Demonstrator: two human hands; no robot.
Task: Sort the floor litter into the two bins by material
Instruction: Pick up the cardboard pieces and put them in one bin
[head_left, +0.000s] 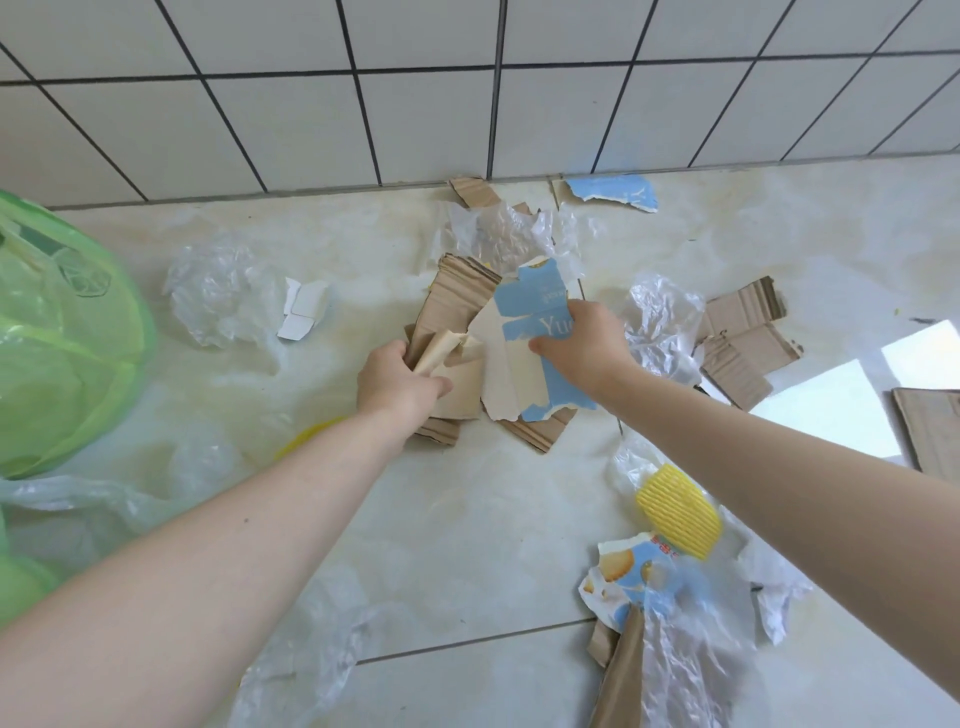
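Note:
Torn cardboard and clear plastic litter the pale tiled floor. My left hand (397, 382) grips a bunch of brown cardboard scraps (457, 374) at the middle of the floor. Beside it, my right hand (584, 343) pinches a torn blue-and-white carton piece (524, 312) lying over corrugated cardboard (457, 296). A bin with a green bag (67, 343) stands at the left edge. Only this one bin shows.
Crumpled clear plastic (218, 296) lies left of the pile, more plastic (660, 322) to its right. Brown cardboard pieces (743, 338) sit at right. A yellow foam net (678, 512) and a printed wrapper (634, 577) lie near front. The tiled wall (467, 93) runs behind.

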